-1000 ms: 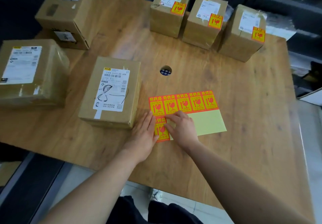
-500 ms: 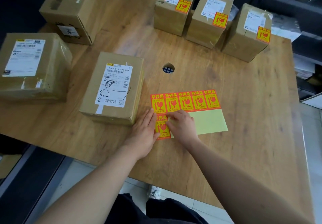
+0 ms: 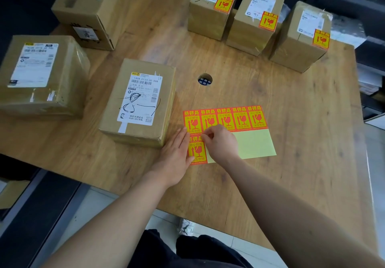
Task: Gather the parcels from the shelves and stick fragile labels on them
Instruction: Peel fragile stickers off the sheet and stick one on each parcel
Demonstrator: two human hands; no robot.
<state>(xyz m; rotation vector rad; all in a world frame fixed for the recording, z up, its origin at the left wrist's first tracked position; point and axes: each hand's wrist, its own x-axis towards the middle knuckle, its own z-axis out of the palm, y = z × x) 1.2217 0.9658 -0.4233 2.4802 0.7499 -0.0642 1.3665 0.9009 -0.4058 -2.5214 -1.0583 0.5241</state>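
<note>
pinching with curled fingertips, right hand [image 3: 220,146] picks at a corner of the lone lower-row fragile label [image 3: 196,152], centre frame. left hand [image 3: 176,153] lies flat, fingers together, likely pinning the label sheet [image 3: 254,144] for peeling. six labels remain on it. three labelled parcels [image 3: 210,17] stand upper right, three bare parcels [image 3: 137,103] left.

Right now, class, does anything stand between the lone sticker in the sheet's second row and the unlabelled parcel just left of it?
No object does. Only the left hand lies flat in that gap, pressing the sheet; the right hand pinches the sticker, and the parcel stands just beyond.
</note>
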